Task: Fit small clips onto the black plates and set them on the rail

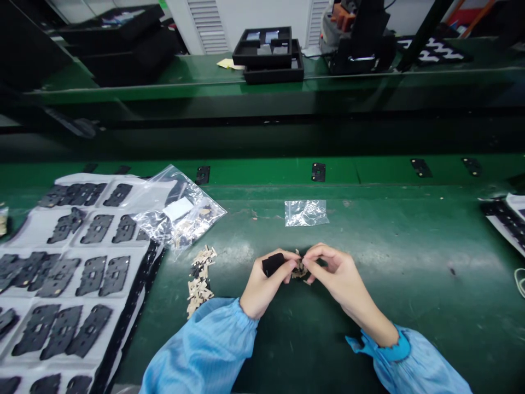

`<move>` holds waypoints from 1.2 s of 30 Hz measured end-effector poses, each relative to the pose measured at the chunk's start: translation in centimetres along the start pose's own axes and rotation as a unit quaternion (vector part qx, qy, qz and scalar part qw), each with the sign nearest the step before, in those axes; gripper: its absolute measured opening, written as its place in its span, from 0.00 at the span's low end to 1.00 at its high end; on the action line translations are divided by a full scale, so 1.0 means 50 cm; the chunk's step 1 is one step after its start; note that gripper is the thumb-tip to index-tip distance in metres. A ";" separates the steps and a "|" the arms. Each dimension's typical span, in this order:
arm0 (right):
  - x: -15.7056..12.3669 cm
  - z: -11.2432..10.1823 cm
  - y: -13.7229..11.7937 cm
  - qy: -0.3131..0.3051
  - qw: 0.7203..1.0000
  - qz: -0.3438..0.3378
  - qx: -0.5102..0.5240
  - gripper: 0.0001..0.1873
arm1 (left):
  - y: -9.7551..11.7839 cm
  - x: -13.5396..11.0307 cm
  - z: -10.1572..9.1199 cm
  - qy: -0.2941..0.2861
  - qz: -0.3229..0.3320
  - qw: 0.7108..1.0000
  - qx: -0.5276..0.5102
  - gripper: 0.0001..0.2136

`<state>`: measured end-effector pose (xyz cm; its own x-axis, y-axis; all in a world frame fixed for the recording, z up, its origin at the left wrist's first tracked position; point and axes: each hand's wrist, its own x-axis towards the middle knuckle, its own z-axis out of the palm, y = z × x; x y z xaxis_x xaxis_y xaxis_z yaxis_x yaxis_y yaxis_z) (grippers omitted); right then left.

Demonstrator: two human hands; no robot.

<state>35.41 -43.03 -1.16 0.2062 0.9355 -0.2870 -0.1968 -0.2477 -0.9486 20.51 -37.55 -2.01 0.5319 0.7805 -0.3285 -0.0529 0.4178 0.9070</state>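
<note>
Green counter (394, 262), work station. Left hand (264, 287) clamped on black foam piece (273, 264); right hand (338, 276) pinching tan strip (301, 269); hands together at fingertips. Just left: pile of tan strips (199, 279). Beyond: clear plastic bag (180, 210), small clear bag (305, 212). Far left: black parts (96, 229) in rows on white sheet (102, 249).

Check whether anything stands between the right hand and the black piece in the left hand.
Yes: the small tan parts lie between the right hand and the black piece in the left hand, pinched at the fingertips. Nothing else visible stands there.
</note>
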 end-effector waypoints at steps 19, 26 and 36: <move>-0.027 0.005 -0.039 -0.089 0.972 0.146 0.162 0.11 | 0.003 0.014 -0.024 0.170 0.066 0.982 0.046 0.14; -0.022 0.002 -0.034 -0.088 0.975 0.151 0.134 0.14 | 0.005 0.011 -0.015 0.166 0.077 0.981 0.069 0.13; -0.020 0.002 -0.028 -0.080 0.973 0.157 0.151 0.13 | 0.004 0.009 -0.015 0.162 0.090 0.980 0.074 0.12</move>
<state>35.37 -43.58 0.45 -0.0567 0.8590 -0.5088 -0.5035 -0.4646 -0.7284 20.12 -36.77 -2.19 0.2270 0.9522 -0.2047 0.0145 0.2068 0.9783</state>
